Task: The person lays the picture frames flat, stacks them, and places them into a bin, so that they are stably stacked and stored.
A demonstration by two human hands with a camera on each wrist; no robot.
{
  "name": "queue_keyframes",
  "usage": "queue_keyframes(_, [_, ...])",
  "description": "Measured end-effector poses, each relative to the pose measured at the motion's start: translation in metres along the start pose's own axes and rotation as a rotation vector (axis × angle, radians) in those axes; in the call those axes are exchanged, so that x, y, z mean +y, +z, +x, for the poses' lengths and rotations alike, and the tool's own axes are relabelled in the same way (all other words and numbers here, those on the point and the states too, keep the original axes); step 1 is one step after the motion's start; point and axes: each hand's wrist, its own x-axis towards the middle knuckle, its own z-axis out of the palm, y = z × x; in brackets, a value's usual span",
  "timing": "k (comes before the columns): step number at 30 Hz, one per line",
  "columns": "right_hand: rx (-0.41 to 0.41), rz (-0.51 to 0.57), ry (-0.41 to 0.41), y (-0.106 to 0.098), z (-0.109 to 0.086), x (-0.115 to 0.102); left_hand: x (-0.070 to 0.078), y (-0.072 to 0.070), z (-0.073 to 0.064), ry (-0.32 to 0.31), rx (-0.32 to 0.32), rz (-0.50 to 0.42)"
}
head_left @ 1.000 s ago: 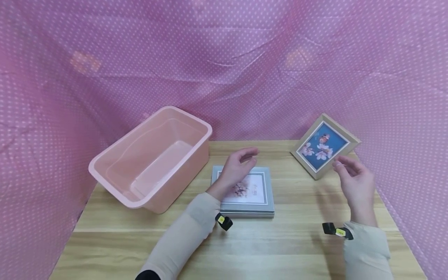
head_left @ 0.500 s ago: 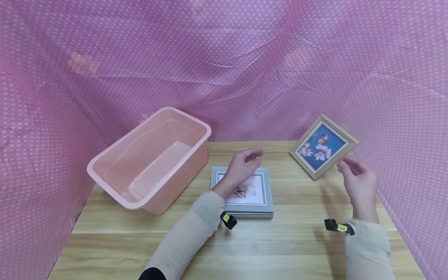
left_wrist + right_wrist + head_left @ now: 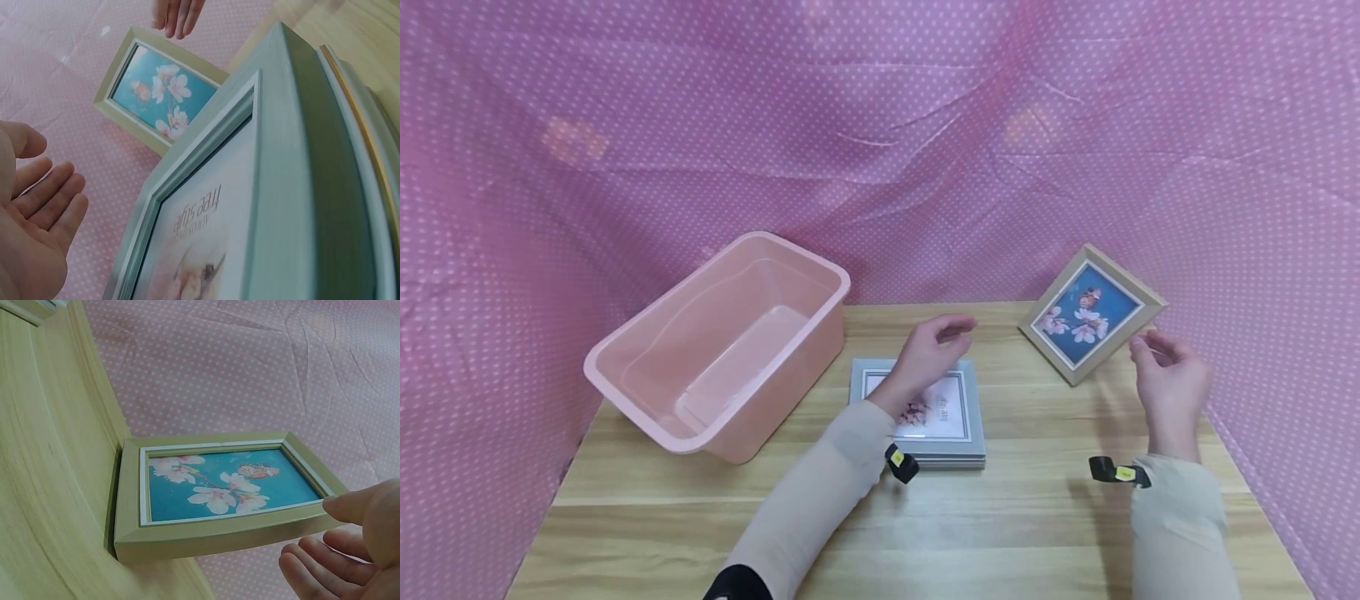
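A pale wooden picture frame [image 3: 1150, 317] with pink blossoms and a butterfly on blue leans at the back right of the table. My right hand [image 3: 1172, 387] is at its lower right edge, fingers parted. In the right wrist view the thumb [image 3: 353, 506] overlaps the frame's border [image 3: 181, 534], with the other fingers below it. Over a stack of picture frames hovers my left hand [image 3: 928, 358], fingers loosely bent and holding nothing. The top one, a grey-green picture frame [image 3: 281, 169], has a blossom print with lettering and is partly hidden by that hand in the head view.
A pink plastic tub [image 3: 816, 350] stands at the left of the wooden table [image 3: 1000, 533], with nothing inside. Pink dotted cloth [image 3: 880, 150] hangs behind and along both sides.
My left hand has drifted rightward above the stack. The right hand has shifted slightly right along the leaning frame's edge. Frames and tub keep their places, with a slight camera shift.
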Motion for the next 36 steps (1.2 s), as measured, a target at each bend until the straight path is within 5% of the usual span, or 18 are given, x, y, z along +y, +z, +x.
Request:
queue_keyframes(12, [-0.071, -0.085, -0.026, 0.009, 0.013, 0.002, 0.000, 0.008, 0.006, -0.028, -0.027, -0.019])
queue_keyframes(36, [-0.027, 0.082, -0.008, 0.024, 0.025, 0.006, -0.001, -0.001, 0.003, -0.013, -0.014, 0.010])
